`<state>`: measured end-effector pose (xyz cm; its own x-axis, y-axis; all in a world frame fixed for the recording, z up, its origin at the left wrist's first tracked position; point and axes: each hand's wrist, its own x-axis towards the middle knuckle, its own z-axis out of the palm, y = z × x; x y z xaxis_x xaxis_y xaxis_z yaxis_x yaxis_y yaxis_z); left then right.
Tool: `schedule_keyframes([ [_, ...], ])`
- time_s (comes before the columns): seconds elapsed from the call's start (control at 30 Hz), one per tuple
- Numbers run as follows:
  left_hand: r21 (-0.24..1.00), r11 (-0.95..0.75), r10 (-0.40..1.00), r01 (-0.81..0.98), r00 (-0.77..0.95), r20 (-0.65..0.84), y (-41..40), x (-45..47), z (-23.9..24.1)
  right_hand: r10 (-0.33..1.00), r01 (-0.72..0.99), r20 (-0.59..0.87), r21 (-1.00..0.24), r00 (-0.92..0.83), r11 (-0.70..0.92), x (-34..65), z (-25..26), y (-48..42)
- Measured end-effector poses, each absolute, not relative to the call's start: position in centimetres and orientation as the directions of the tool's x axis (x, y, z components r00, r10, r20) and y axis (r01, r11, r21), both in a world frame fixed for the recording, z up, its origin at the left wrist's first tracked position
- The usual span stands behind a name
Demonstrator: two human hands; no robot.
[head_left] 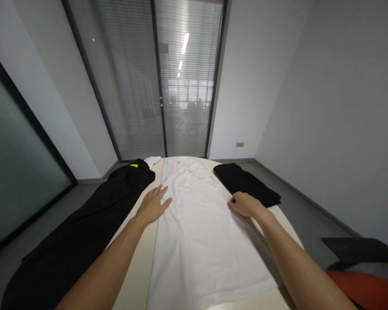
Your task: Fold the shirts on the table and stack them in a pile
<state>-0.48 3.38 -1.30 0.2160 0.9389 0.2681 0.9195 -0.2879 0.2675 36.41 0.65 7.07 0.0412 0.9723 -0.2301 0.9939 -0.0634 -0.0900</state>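
A white T-shirt (200,228) lies lengthwise on the table, its collar end far from me and its hem near. One sleeve appears folded inward at the upper right, and light wrinkles run along the left side. My left hand (152,203) is open, fingers spread, resting at the shirt's left edge. At the opposite edge, the fingers of my right hand (244,203) are pinched together on the shirt's fabric. Just beyond that hand sits a folded black garment (245,183).
Black clothing (93,219) with a yellow patch is heaped along the table's left side, a bit of white cloth (153,161) behind it. The pale table (134,254) has a rounded far end. An orange-and-black chair (362,284) stands at the lower right. Glass panels (187,86) rise beyond.
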Motion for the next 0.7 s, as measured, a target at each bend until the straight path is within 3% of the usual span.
schedule_keyframes([
  [0.27,0.267,-0.297,0.93,0.917,0.214,0.3,3.5,-0.4,-1.4,0.982,0.99,-0.166,-0.093,0.089,-0.105,36.2,7.3,0.4],
  [0.47,0.257,-0.451,0.843,0.855,0.314,0.438,2.5,0.0,-0.3,0.914,0.982,-0.399,-0.187,-0.076,0.0,37.8,7.4,0.3],
  [0.57,0.24,-0.529,0.82,0.814,0.416,0.394,1.9,0.3,-0.3,0.856,0.967,-0.492,-0.254,-0.161,0.036,38.5,7.8,-0.1],
  [0.7,0.229,-0.501,0.85,0.834,0.425,0.311,1.7,0.4,-0.7,0.806,0.921,-0.535,-0.389,-0.251,0.029,39.1,8.6,-1.1],
])
